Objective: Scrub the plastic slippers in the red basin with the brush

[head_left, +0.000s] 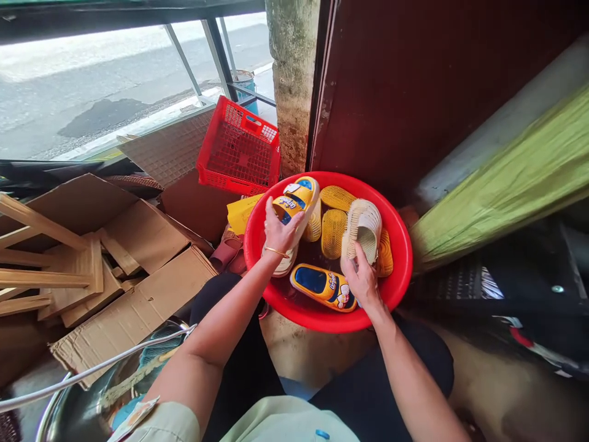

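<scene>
A round red basin [404,270] holds several slippers and clogs. My left hand [280,234] grips a yellow-and-blue slipper [301,195], raised over the basin's left side. My right hand [363,279] is closed on a cream clog [368,221] at the basin's right side, fingers on its near edge. Between my hands a yellow slipper with a dark blue insole [317,282] lies right side up. Yellow soles [334,233] face upward behind it. Another cream clog [286,263] sits partly hidden below my left hand.
A red plastic crate [239,153] stands behind the basin at left. Cardboard [133,307] and a wooden stool [55,276] are on the left, above a metal bowl [83,411]. A green cloth [501,178] hangs at right. My knees flank the basin's near side.
</scene>
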`<action>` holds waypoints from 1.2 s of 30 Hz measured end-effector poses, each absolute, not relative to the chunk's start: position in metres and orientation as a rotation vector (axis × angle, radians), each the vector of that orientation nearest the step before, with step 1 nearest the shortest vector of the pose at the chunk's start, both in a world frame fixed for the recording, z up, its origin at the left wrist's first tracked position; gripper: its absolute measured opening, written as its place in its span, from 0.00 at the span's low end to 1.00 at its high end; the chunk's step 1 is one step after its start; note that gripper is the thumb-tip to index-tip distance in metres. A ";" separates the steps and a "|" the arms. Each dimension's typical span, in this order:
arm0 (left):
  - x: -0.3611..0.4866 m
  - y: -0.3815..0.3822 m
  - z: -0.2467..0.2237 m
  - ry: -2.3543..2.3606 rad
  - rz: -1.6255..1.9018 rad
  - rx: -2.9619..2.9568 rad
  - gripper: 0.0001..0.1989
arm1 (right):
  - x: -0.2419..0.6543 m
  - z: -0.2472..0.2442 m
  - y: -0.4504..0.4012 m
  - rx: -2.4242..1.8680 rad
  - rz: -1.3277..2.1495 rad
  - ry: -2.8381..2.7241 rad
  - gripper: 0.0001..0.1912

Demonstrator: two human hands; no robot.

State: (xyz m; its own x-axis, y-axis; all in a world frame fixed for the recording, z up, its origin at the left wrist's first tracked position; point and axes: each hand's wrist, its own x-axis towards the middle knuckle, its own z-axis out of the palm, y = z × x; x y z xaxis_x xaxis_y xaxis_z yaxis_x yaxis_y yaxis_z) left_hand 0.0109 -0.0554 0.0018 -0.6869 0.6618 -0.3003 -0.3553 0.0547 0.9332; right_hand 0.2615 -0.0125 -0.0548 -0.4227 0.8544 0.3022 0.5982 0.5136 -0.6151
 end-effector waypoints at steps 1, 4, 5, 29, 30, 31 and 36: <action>0.005 -0.056 -0.001 1.804 1.707 0.412 0.49 | 0.262 -0.055 -0.012 -1.182 0.573 -2.174 0.31; -0.005 -0.057 -0.013 2.373 1.450 0.654 0.52 | 0.266 -0.055 -0.007 -1.221 0.591 -2.127 0.33; -0.006 -0.058 -0.015 2.464 1.354 0.701 0.52 | 0.267 -0.055 -0.005 -1.238 0.597 -2.095 0.33; 0.071 -0.028 -0.092 1.472 1.100 0.413 0.23 | 0.254 -0.071 -0.022 -1.092 0.693 -2.239 0.31; 0.073 -0.028 -0.093 1.476 1.101 0.404 0.21 | 0.252 -0.072 -0.023 -1.091 0.731 -2.241 0.31; 0.076 -0.028 -0.093 1.481 1.114 0.395 0.20 | 0.250 -0.073 -0.023 -1.096 0.760 -2.239 0.31; 0.080 -0.023 -0.087 1.472 1.282 0.356 0.14 | 0.253 -0.075 -0.020 -1.155 0.761 -2.213 0.32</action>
